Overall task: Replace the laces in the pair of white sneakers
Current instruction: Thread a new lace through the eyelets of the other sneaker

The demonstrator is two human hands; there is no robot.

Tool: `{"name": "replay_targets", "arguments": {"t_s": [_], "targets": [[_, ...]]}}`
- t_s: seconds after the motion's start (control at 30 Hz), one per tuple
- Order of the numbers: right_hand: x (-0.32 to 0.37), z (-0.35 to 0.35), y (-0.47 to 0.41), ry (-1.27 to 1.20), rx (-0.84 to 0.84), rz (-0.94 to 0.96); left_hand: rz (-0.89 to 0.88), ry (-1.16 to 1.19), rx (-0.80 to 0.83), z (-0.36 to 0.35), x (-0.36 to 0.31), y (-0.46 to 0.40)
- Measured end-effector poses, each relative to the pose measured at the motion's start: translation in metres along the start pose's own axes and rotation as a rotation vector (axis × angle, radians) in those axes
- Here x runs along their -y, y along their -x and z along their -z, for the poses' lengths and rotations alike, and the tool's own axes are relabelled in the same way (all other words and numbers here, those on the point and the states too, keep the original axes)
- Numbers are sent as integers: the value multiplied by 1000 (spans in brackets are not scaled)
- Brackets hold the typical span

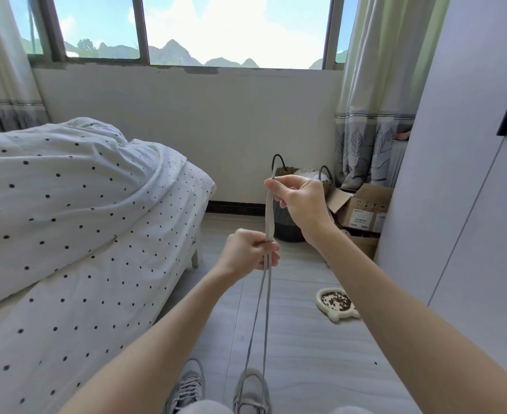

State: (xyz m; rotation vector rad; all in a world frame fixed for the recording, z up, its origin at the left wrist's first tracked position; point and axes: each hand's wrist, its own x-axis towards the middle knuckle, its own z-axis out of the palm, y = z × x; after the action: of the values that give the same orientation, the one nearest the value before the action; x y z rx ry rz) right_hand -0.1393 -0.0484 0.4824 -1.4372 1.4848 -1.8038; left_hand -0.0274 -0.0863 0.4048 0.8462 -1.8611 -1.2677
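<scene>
**Both hands hold the lace up over the right shoe**

A grey lace (pixel 268 210) runs up from the floor in two strands and is held taut in front of the person. The right hand (pixel 300 201) is the higher one: its thumb and forefinger pinch the lace near the tips, which poke up just above the fingers (pixel 273 184), with the other fingers curled loosely behind. The left hand (pixel 249 252) sits lower and nearer, its fingers closed round both strands where they come together. Below that hand the strands part slightly and drop to the right shoe (pixel 252 389) at the bottom edge of the view, where they enter its eyelets. The left shoe (pixel 188 383) stands just beside it on the floor and is already laced; both shoes are partly cut off by the frame and by the person's knees.

A bed (pixel 67 234) with a dotted white cover fills the left side. Against the far wall stand a basket (pixel 288 222) and an open carton (pixel 363 210), and a pet bowl (pixel 336 303) with kibble lies on the floor (pixel 306 354) to the right of the lace.
</scene>
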Motion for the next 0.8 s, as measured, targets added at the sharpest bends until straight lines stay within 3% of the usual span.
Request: {"name": "replay_targets", "arguments": {"t_s": [0.2,0.33,0.47,0.63,0.7,0.8], "targets": [[-42,18,19,156,23,-48,131,-102,88,-2,32,4],[-92,25,36,144,74,-197,241,72,155,-5,63,12],[-161,28,58,-70,138,-517,404,76,251,-6,104,16],[-264,39,106,-206,123,-872,626,-189,503,-12,202,38],[-305,44,128,-121,181,-1002,747,-205,587,-18,243,54],[-364,44,160,177,433,-1168,965,-293,786,-26,295,70]]}}
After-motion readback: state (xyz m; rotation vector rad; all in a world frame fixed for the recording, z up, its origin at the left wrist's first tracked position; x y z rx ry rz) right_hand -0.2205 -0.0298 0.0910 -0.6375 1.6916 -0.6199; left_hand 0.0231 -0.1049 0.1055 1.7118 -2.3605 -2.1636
